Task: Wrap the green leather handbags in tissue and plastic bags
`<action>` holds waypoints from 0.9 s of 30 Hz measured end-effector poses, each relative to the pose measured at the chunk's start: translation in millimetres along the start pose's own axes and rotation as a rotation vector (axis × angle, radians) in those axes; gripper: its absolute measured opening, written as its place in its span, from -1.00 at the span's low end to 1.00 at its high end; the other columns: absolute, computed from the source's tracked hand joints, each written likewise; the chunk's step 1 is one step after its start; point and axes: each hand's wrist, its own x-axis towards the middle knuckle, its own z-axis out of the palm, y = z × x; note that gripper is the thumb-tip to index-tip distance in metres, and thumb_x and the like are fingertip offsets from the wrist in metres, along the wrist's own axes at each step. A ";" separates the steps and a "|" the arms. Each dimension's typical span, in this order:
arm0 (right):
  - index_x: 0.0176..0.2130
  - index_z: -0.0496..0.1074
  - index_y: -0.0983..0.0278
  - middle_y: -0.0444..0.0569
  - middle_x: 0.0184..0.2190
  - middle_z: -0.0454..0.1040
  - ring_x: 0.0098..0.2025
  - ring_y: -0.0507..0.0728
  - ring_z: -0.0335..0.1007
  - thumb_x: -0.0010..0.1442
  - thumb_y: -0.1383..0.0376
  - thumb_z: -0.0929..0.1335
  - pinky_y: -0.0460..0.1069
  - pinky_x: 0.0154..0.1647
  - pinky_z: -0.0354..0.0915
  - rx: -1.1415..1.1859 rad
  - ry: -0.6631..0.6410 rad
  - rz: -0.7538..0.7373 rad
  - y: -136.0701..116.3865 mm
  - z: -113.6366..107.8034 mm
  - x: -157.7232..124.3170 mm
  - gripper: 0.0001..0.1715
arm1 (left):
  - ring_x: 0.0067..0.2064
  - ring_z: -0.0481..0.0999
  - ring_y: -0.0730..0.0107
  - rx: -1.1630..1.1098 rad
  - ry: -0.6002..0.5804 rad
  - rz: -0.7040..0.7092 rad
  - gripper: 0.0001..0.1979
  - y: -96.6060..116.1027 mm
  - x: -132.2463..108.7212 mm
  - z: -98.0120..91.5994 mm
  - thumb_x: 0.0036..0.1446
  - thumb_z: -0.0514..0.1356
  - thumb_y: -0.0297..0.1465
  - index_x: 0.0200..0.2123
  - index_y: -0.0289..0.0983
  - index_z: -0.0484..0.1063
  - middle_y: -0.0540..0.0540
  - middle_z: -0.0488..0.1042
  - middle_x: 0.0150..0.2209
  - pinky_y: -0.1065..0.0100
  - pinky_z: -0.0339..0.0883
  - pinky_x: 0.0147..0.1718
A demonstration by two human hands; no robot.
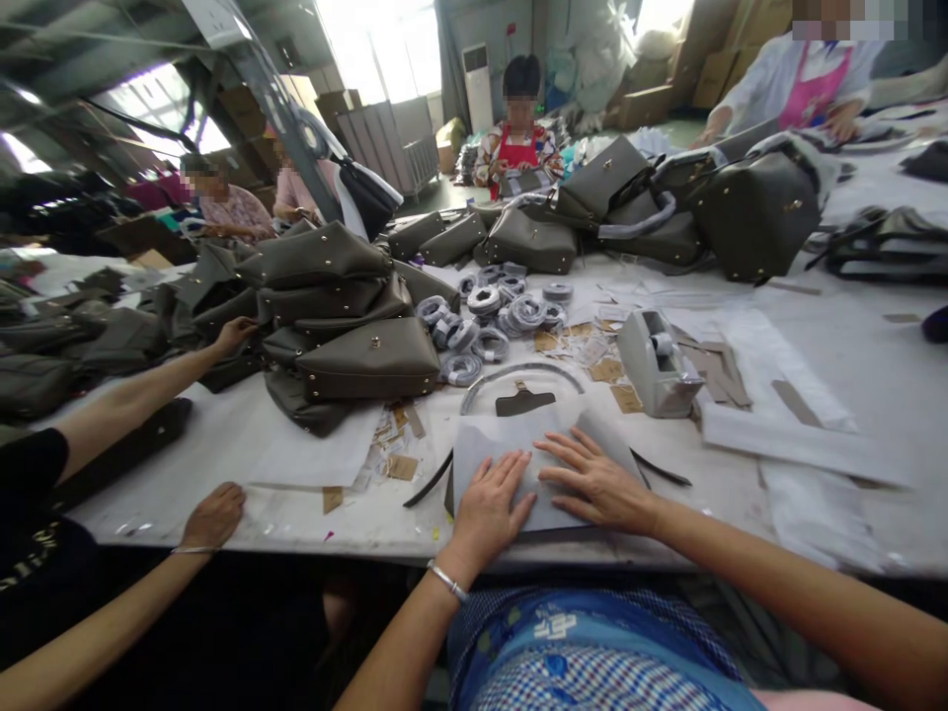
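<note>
My left hand (490,506) lies flat on a sheet of white tissue paper (478,444), fingers stretched forward. My right hand (592,479) rests on the same sheet with its fingers spread. Under the paper is a dark olive handbag, mostly hidden; its closure flap (523,399) shows beyond the far edge. A wrapped handle (518,372) arches behind the flap. Dark strap ends stick out on both sides, one of them a black strap (430,481) at the left. Neither hand grips anything.
A grey tape dispenser (656,365) stands right of the bag, beyond paper tags. Coiled wrapped straps (493,311) lie ahead. Stacked olive handbags (370,360) rise at the left. A co-worker's hand (214,515) rests at the table edge; several people work around the table.
</note>
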 end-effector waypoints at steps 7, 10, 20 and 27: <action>0.07 0.45 0.15 0.07 0.36 0.13 0.40 0.34 -0.08 0.35 0.15 0.30 0.41 0.37 -0.15 -0.034 0.018 -0.024 0.4 -0.5 0.1 -0.66 | 0.34 0.21 0.27 -0.009 -0.003 -0.012 -0.43 -0.9 -0.6 2.0 0.37 0.04 -0.23 0.37 -0.19 -0.01 -0.14 0.23 0.33 0.05 0.07 0.33; 0.05 0.45 0.16 0.08 0.36 0.14 0.40 0.34 -0.06 0.35 0.16 0.30 0.42 0.36 -0.15 -0.052 -0.016 -0.032 -1.4 -2.6 1.6 -0.68 | 0.34 0.21 0.28 -0.009 -0.004 -0.016 -0.42 -0.5 -0.6 1.7 0.37 0.04 -0.22 0.37 -0.19 -0.01 -0.14 0.23 0.33 0.06 0.06 0.33; 0.26 0.28 0.20 0.09 0.28 0.29 0.33 0.25 0.13 0.41 0.22 0.26 0.35 0.39 -0.14 0.005 0.030 -0.058 1.3 2.6 -5.3 -0.53 | 0.31 0.26 0.24 0.038 0.027 0.027 -0.55 -2.9 -1.8 5.1 0.37 0.04 -0.23 0.29 -0.08 0.20 -0.10 0.25 0.32 0.01 0.12 0.30; 0.22 0.35 0.21 0.00 0.17 0.44 0.28 0.25 0.23 0.43 0.27 0.20 0.33 0.35 -0.01 -0.074 0.022 -0.001 -0.8 9.7 -2.8 -0.57 | 0.32 0.24 0.19 0.136 -0.011 0.050 -0.60 -1.3 0.4 5.7 0.39 -0.02 -0.23 0.23 -0.11 0.31 -0.15 0.25 0.31 -0.06 0.09 0.30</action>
